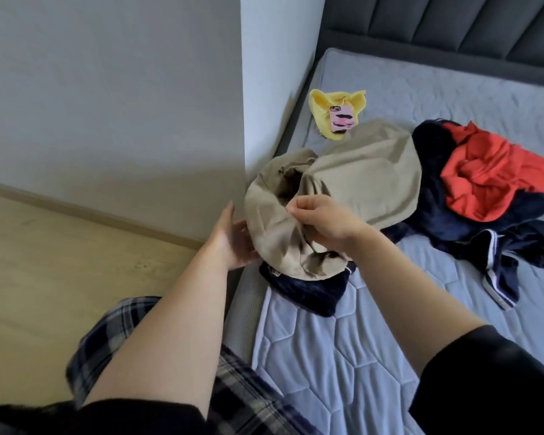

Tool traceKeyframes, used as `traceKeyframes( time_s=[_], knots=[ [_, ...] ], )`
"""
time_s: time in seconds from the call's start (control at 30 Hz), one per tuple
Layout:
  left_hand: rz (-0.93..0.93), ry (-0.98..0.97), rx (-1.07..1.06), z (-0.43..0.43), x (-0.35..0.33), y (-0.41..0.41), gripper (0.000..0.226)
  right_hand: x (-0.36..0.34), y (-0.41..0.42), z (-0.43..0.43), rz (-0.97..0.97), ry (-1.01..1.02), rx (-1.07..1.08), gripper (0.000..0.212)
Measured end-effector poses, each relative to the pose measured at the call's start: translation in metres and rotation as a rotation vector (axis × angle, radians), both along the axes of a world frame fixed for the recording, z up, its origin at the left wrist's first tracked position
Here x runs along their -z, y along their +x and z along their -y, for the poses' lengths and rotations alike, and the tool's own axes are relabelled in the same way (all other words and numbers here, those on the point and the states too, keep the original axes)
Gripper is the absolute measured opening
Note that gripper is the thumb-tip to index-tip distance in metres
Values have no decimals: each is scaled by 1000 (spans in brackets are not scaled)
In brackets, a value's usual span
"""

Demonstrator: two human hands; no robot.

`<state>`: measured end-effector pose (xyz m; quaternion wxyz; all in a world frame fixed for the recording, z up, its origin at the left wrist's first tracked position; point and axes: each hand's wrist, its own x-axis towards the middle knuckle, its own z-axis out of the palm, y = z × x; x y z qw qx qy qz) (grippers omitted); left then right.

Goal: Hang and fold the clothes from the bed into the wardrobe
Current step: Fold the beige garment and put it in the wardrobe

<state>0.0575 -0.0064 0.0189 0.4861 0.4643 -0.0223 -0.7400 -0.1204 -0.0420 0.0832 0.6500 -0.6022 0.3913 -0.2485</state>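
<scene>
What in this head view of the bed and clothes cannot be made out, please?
- Left hand fingertips: hidden behind the beige garment.
- Navy clothes: partly covered by it.
- Red garment: bunched, type unclear.
- Wardrobe: outside the head view.

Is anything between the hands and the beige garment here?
Nothing visible: the right hand already pinches the crumpled beige cloth garment, and the left hand touches its left edge. It lies partly on a dark navy garment.
</scene>
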Motion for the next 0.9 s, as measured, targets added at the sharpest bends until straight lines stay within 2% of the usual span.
traceKeyframes(
  time_s=[0.03, 0.1, 0.17, 0.23, 0.3, 0.33, 0.4, 0.47, 0.57, 0.6, 0.67, 0.7, 0.77, 0.8, 0.83, 0.9],
  knots=[
    [-9, -11, 55, -2, -1, 1, 69, 3, 0, -3, -183, -157, -16, 29],
    [71, -14, 120, -7, -1, -2, 62, 12, -3, -4, -542, -522, 168, 7],
    [151, -14, 123, -13, -1, -9, 44, 26, -13, -3, -772, -778, 409, 34],
    [286, -43, 104, -15, 0, -11, 24, 39, -29, 2, -977, -914, 514, 61],
    [444, -45, 69, -17, -3, -11, 20, 48, -41, 6, -1163, -741, 474, 77],
    [488, -28, 32, -18, -3, -9, 23, 50, -47, 9, -1152, -586, 461, 73],
    [521, 16, -89, -17, -2, -5, 27, 47, -52, 10, -905, -282, 549, 41],
    [572, 122, -297, -16, -1, 6, 31, 39, -48, 9, -671, -116, 610, 20],
    [567, 272, -633, -21, -9, 28, 33, 17, -31, -1, -335, 118, 390, 22],
    [596, 312, -692, -24, -11, 35, 34, 8, -26, -5, -220, 202, 371, 24],
    [717, 367, -677, -29, -14, 42, 36, -4, -27, -5, -171, 264, 425, 29],
    [748, 390, -648, -30, -15, 45, 37, -7, -31, -4, -231, 220, 456, 28],
    [766, 419, -602, -31, -12, 49, 39, 2, -45, -4, -548, 0, 624, 15],
    [754, 437, -592, -30, -11, 48, 40, 13, -57, -5, -644, -100, 756, 19],
    [774, 456, -567, -29, -7, 46, 41, 21, -65, -12, -692, -117, 842, 30],
    [918, 438, -475, -29, -1, 42, 44, 41, -79, -20, -774, -165, 919, 50]
  ],
)
